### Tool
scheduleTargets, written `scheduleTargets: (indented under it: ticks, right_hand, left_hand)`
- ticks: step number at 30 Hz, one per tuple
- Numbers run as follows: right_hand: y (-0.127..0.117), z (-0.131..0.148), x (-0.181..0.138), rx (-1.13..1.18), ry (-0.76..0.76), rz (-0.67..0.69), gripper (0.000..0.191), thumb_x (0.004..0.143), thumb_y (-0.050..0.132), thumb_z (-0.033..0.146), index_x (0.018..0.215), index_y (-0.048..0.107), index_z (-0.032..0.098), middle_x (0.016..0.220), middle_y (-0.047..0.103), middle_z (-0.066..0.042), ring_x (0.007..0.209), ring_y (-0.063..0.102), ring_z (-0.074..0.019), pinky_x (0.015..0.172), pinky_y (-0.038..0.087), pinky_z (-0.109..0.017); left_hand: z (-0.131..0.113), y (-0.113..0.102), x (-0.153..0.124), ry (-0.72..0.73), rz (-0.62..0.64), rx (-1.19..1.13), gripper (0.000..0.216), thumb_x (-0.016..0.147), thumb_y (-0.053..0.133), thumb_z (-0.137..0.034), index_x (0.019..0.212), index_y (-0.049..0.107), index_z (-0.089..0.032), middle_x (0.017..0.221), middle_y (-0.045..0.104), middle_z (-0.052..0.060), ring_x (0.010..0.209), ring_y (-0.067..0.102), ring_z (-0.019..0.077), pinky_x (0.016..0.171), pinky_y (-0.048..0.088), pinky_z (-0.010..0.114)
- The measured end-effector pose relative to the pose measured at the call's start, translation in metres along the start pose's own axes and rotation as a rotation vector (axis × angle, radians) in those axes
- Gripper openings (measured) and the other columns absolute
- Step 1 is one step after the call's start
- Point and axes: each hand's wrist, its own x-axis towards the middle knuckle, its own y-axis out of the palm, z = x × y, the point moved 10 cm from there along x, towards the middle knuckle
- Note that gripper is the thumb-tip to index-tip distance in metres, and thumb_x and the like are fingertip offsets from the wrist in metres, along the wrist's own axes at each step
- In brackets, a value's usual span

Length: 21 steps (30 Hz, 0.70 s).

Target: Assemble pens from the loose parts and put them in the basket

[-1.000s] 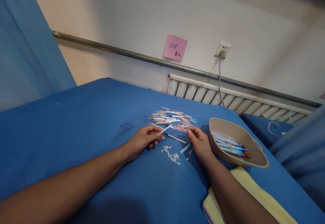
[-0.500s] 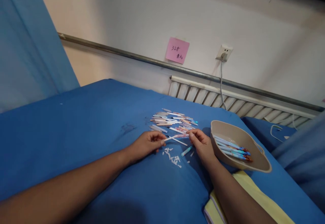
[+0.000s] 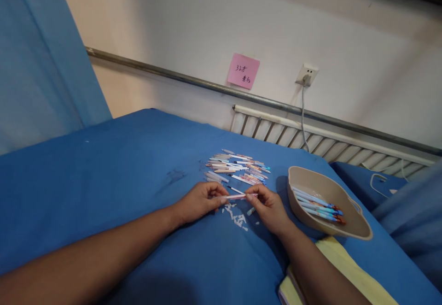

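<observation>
- Left hand point(image 3: 203, 200) pinches one end of a thin pink and white pen point(image 3: 236, 197).
- Right hand point(image 3: 267, 207) pinches the pen near its other end — it sits between both hands.
- White bits point(image 3: 238, 219) (quite a few) lie on the blue sheet point(image 3: 138, 167).
- More pens point(image 3: 226, 170) lie behind; a tan bowl point(image 3: 355, 224) is at the right.

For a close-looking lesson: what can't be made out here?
Head view:
Held pink piece: left end hidden by left hand.
Teal piece: partly hidden by right hand.
Yellow cloth: crossed by right forearm, cut by bottom edge.
White bits: too small to identify.
</observation>
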Motion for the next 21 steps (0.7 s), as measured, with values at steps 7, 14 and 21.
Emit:
scheduleTargets:
  ticks: [7,14,21]
  right_hand:
    - [0.003,-0.005,0.0,0.058,0.042,0.019,0.02,0.08,0.056,0.036,0.085,0.063,0.018,0.063,0.055,0.002,0.056,0.049,-0.0111,0.051,0.038,-0.022]
    - [0.011,-0.001,-0.001,0.017,0.047,0.054,0.017,0.08,0.055,0.033,0.085,0.064,0.019,0.065,0.06,0.001,0.056,0.05,-0.0112,0.051,0.039,-0.021]
    - [0.024,0.015,-0.005,-0.068,-0.015,0.137,0.017,0.082,0.055,0.03,0.088,0.068,0.02,0.07,0.065,0.0,0.061,0.056,-0.0124,0.056,0.042,-0.022]
  left_hand:
    - [0.0,0.007,-0.002,-0.019,0.07,-0.069,0.026,0.076,0.063,-0.036,0.09,0.058,-0.015,0.073,0.064,0.001,0.054,0.054,0.009,0.053,0.043,0.022]
    - [-0.011,0.003,-0.004,0.055,0.029,0.036,0.021,0.075,0.063,-0.032,0.086,0.054,-0.016,0.065,0.058,-0.003,0.057,0.054,0.0098,0.055,0.041,0.021]
    - [-0.033,0.002,-0.013,0.205,-0.053,0.302,0.016,0.076,0.061,-0.03,0.087,0.06,-0.018,0.079,0.063,0.001,0.075,0.058,0.0146,0.068,0.044,0.025]
